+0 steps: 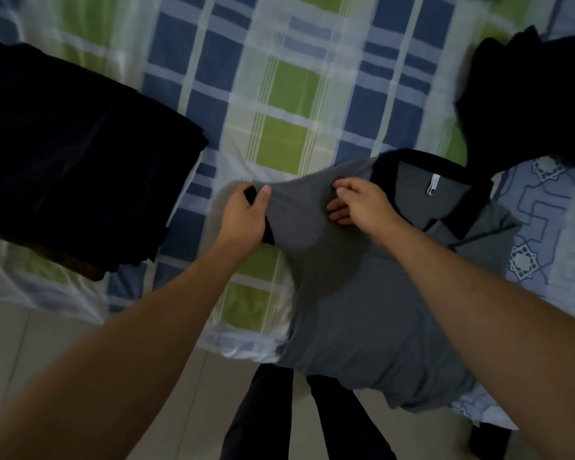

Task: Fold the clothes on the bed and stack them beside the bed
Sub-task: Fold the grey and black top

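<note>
A grey polo shirt with a black collar and black sleeve trim lies across the near edge of the bed, its hem hanging over the side. My left hand pinches the black-edged left sleeve and holds it lifted off the sheet. My right hand grips the grey fabric at the shoulder just left of the collar, fingers tucked under a fold. A stack of folded dark clothes sits on the bed at the left. A crumpled black garment lies at the upper right.
The bed carries a blue, green and white checked sheet, with a pale blue patterned cloth at the right. Light floor tiles run along the bed's near side. My dark trouser legs stand below the shirt's hem.
</note>
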